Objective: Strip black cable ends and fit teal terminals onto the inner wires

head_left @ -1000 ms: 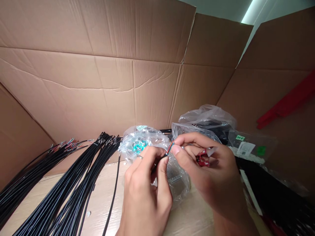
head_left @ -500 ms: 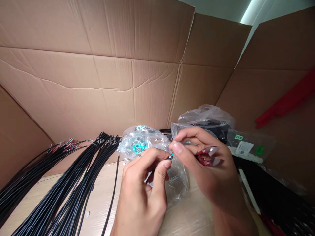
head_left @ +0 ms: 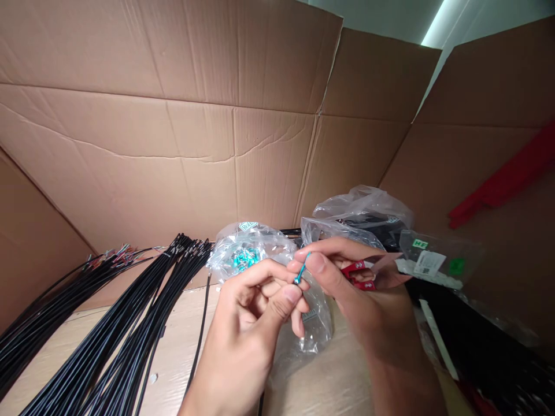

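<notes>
Thumb and fingers of my left hand (head_left: 255, 318) are pinched at the end of a thin black cable (head_left: 261, 404), mostly hidden by the hand. A short teal strand (head_left: 302, 268) with a pale, shiny lower end stands out there. My right hand (head_left: 359, 300) pinches the top of this strand between thumb and forefinger. Tucked in the same palm is a small red-handled cutting tool (head_left: 358, 273), its shape partly covered by the fingers. Behind my left hand lies a clear plastic bag (head_left: 221, 251) with many small teal and silver pieces (head_left: 243, 259) in it.
Bundles of black cables (head_left: 143, 329) lie on the left; one bundle ends in coloured wires (head_left: 115, 257). More clear bags (head_left: 364, 202) sit behind my right hand, and a dark bundle (head_left: 468, 341) lies on the right. Cardboard walls (head_left: 195, 133) enclose the wooden tabletop (head_left: 173, 375).
My left fingers have opened out somewhat around the cable end, and more of the teal strand shows between my hands. The red tool has turned in my right palm.
</notes>
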Motion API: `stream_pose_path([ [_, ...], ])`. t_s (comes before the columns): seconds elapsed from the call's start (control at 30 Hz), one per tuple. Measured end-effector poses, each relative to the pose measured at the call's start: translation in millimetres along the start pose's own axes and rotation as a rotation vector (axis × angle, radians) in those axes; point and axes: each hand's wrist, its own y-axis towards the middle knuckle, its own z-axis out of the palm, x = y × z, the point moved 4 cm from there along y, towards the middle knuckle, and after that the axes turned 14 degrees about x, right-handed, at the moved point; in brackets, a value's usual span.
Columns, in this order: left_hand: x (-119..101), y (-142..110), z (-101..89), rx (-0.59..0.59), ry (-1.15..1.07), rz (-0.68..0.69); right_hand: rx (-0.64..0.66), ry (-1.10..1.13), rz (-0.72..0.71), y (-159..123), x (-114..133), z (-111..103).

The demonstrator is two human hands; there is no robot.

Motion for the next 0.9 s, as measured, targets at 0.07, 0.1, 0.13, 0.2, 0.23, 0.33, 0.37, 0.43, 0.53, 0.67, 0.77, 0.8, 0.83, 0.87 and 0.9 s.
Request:
stream_pose_path([
  [0.07,0.9,2.3,-0.2,-0.007,-0.057,0.022,0.002,0.050,0.004,0.1,-1.4,2.9],
  [0.1,1.8,3.3,-0.3,-0.012,-0.090,0.039,0.010,0.097,0.008,0.0,-3.0,4.2],
  [0.13,2.7,4.3,-0.3,-0.013,-0.119,0.061,0.020,0.150,0.011,-0.1,-5.0,5.4],
  [0.2,5.1,6.0,0.1,-0.008,-0.158,0.096,0.032,0.238,0.016,-0.5,-9.6,6.8],
  [0.23,6.2,6.6,0.5,-0.004,-0.169,0.107,0.038,0.272,0.017,-0.7,-11.9,7.2],
  [0.33,8.0,7.4,2.4,0.009,-0.201,0.125,0.057,0.338,0.037,-1.0,-17.8,8.3],
  [0.37,8.0,7.4,3.1,0.012,-0.208,0.128,0.057,0.346,0.045,-1.2,-19.0,8.6],
  [0.43,7.8,7.1,3.9,0.012,-0.213,0.126,0.044,0.339,0.058,-1.8,-20.1,8.9],
  [0.53,8.3,7.1,4.4,0.004,-0.220,0.100,0.030,0.313,0.076,-2.6,-19.0,9.4],
  [0.67,7.4,8.0,5.6,0.029,-0.253,0.071,0.053,0.315,0.074,-2.0,-13.5,9.4],
  [0.77,4.6,7.8,6.7,0.052,-0.265,0.047,0.053,0.274,0.057,-1.3,-7.5,7.0],
  [0.8,3.8,7.5,6.8,0.056,-0.262,0.040,0.046,0.251,0.064,-1.3,-6.3,6.0],
  [0.83,3.4,7.3,7.0,0.060,-0.264,0.033,0.036,0.230,0.076,-1.3,-5.5,4.8],
  [0.87,3.5,7.1,7.3,0.069,-0.275,0.028,0.024,0.218,0.091,-1.4,-5.3,3.8],
  [0.9,4.2,6.9,7.8,0.081,-0.297,0.026,0.019,0.219,0.106,-1.5,-5.8,3.1],
])
